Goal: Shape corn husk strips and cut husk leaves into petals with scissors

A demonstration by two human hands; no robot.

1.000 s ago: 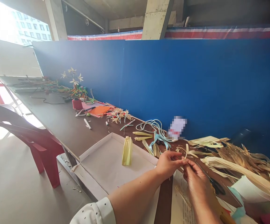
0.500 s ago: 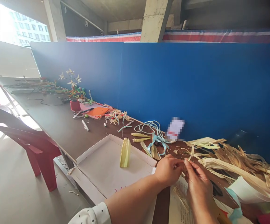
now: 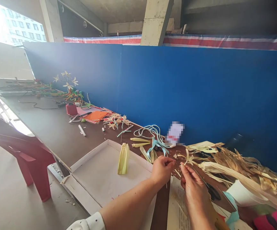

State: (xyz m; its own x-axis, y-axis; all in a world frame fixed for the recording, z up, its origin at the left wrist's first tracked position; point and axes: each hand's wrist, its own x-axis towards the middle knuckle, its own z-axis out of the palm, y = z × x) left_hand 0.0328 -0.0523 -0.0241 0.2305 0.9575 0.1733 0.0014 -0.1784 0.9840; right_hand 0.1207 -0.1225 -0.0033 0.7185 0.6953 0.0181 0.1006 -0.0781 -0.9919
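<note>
My right hand [image 3: 193, 183] pinches with thumb and fingertips a small pale corn husk flower [image 3: 188, 157], whose strips stick out above the fingers. My left hand [image 3: 161, 172] is closed in a pinch just to its left, a narrow gap between the two. Anything between the left fingertips is too fine to make out. Left of the hands, a yellow-green corn husk piece [image 3: 123, 158] lies in a shallow white box [image 3: 97, 179]. Beneath the right hand is a printed sheet [image 3: 176, 201], partly covered by the wrist.
Dry corn husks [image 3: 243, 163] pile up on the right beside a white cup [image 3: 247, 193] and black-handled scissors [image 3: 212, 191]. Blue cord [image 3: 150, 129] and a blue ribbon [image 3: 158, 145] lie behind. Further left are red thread [image 3: 71, 109] and orange paper [image 3: 95, 115]. A blue partition [image 3: 200, 89] backs the table.
My hands have come apart; the left has drawn away to the left from the right hand's fingertips. The husk flower stays by the right fingers. The view has shifted slightly.
</note>
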